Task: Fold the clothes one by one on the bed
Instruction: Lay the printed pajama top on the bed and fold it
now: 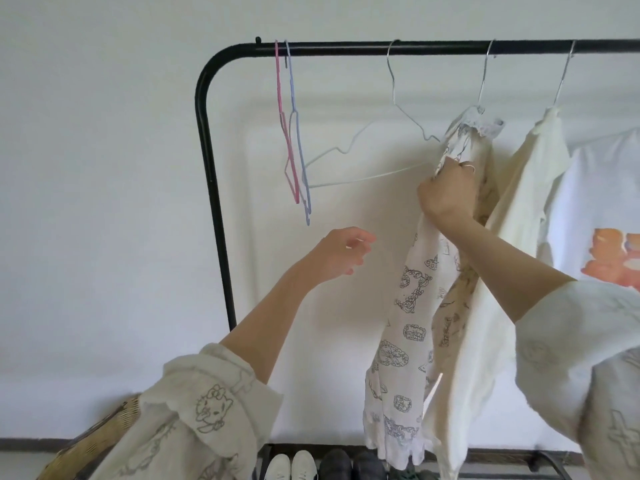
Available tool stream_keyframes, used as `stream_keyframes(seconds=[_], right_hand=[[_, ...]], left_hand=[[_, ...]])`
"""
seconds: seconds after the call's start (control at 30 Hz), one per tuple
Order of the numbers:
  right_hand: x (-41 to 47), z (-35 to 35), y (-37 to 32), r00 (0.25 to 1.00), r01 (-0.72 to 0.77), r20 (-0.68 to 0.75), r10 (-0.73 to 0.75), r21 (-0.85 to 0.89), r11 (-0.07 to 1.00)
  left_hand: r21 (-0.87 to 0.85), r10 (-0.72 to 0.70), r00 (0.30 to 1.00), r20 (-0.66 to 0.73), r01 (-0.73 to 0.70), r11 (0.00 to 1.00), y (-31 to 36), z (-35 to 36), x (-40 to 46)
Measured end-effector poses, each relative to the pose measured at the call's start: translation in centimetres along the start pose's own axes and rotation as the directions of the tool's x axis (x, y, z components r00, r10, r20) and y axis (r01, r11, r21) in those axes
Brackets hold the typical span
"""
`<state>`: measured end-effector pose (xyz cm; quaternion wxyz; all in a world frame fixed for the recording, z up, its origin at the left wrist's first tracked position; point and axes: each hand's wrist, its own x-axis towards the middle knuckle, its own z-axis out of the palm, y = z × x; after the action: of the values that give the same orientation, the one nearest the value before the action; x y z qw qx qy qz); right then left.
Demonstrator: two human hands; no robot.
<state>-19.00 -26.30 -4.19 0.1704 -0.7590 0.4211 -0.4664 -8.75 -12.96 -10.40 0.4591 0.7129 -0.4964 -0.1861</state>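
Right hand gripping a printed garment on the rack; left hand raised with nothing in it.

Nearest, at lower left, we see a wicker basket (86, 441) beside our patterned sleeve, and white shoes (292, 465) and dark shoes (353, 464) low under the rack. Our left hand (341, 256) is raised left of the garments, fingers loosely curled and apart, touching nothing. Our right hand (446, 190) is clenched around the upper part of the printed garment (405, 341), which hangs from a wire hanger on the black rack rail (346, 50). Just right of it hang a cream garment (502, 237) and a white shirt with an orange print (606, 202). To the left on the rail hang an empty white hanger (356, 157), a pink hanger (287, 133) and a pale blue hanger (299, 140). A white wall lies beyond.
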Motion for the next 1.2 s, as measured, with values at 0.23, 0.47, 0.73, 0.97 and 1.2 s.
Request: stream_keyframes(seconds=[0.23,0.47,0.73,0.97,1.2], right_hand=[[1.1,-1.5,3.0,0.982,0.181,-0.092,-0.168,0.171,0.968],[1.9,-3.9,5.7,0.976,0.188,-0.009,-0.215,0.524,0.831],[3.1,-4.5,6.9,0.946,0.213,0.069,-0.317,0.603,0.768],[2.9,-2.8,6.6,0.945,0.229,0.068,-0.32,0.562,0.795],[2.8,-1.3,6.7,0.937,0.148,0.189,-0.293,0.547,0.824]], left_hand=[[-0.1,0.005,0.999,-0.055,-0.01,0.995,2.8,2.5,3.2],[-0.119,0.1,0.982,-0.16,-0.119,0.986,8.6,4.7,7.2],[-0.277,-0.015,0.983,-0.184,-0.038,0.96,10.3,6.1,11.1],[-0.4,-0.033,0.996,-0.079,-0.002,0.916,10.2,5.6,10.8],[-0.37,0.095,0.992,0.086,-0.057,0.927,8.6,4.8,9.8]])
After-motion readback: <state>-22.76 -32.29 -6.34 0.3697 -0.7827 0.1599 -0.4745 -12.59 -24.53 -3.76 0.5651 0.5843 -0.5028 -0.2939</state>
